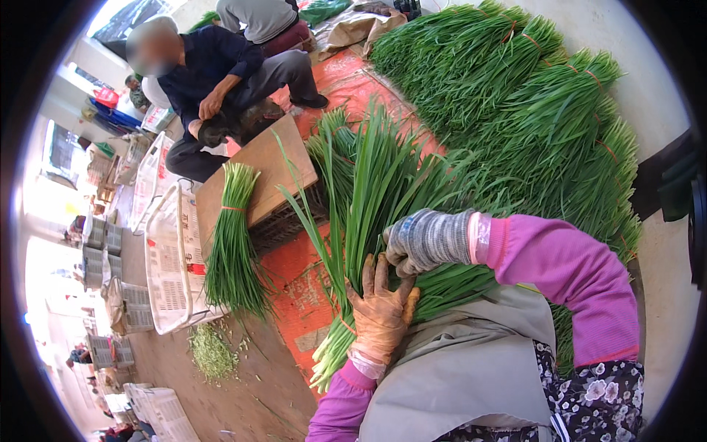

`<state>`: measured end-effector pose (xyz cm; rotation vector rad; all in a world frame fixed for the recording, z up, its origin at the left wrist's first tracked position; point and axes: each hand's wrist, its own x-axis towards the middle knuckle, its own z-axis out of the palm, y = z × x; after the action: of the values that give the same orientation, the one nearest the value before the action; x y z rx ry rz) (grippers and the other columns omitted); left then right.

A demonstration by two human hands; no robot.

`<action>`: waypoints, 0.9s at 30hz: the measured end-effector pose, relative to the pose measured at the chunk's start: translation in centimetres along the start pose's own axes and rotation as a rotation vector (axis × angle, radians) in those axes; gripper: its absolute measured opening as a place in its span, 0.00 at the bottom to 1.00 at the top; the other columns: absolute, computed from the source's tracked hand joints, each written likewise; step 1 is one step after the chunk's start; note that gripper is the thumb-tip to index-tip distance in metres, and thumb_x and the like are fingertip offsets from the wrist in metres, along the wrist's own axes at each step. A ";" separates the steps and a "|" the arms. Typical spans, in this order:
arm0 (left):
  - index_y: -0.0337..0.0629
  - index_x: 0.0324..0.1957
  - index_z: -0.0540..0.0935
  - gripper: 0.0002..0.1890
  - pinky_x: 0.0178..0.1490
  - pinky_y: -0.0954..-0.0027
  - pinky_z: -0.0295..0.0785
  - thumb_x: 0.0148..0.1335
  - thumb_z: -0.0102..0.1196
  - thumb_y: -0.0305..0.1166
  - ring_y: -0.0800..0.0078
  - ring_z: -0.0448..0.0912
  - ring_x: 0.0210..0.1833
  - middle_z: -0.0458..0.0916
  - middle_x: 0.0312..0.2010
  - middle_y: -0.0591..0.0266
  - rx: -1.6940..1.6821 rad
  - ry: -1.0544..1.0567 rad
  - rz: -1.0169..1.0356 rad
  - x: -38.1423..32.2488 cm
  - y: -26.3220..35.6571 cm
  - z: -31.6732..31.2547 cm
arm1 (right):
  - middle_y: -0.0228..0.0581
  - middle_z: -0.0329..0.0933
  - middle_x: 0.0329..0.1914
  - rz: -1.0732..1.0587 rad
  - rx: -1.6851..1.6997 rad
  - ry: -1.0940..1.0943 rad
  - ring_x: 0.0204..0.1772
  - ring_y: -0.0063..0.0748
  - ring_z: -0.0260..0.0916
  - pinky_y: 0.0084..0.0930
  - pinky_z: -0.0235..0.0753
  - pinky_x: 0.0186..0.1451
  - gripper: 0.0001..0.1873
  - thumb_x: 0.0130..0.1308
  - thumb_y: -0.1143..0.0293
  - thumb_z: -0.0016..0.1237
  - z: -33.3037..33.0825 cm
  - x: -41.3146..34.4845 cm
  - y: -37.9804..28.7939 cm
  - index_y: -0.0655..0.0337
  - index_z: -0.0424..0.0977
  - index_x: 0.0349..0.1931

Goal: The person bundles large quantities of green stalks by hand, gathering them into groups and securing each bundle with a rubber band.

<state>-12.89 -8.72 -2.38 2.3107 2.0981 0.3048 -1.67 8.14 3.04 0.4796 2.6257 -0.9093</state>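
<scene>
My left hand [384, 315], in a thin orange-tan glove, lies with spread fingers on a bundle of long green leafy stalks, seemingly garlic chives [370, 188]. Near the pale cut ends, an orange-red band [348, 325] goes around this bundle. Just above and right of it, my right hand [428, 240], in a grey knitted glove, has curled fingers against the leaves; whether they pinch any is hidden. A separate banded bundle [232, 243] lies across a wooden board [270, 160], its leaves hanging over the near edge. More stalks lie beneath my right forearm.
A large heap of banded bundles [530, 110] lies along the wall at right. A seated co-worker [215, 94] is beyond the board. White plastic crates [182, 265] stand at left, with a pile of trimmings [212, 351] on the floor. A red sheet [295, 287] lies under the board.
</scene>
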 end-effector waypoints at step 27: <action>0.65 0.44 0.81 0.16 0.67 0.32 0.42 0.49 0.61 0.40 0.47 0.57 0.69 0.63 0.65 0.52 -0.162 -0.030 0.128 -0.9 -2.6 -0.9 | 0.34 0.71 0.25 -0.162 1.424 -0.196 0.18 0.20 0.65 0.21 0.68 0.21 0.16 0.60 0.58 0.52 4.1 -6.2 -2.0 0.64 0.72 0.32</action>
<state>-15.70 -9.43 -1.99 2.3422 1.8414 0.4211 3.84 2.78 3.57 0.4018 1.4445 -2.6017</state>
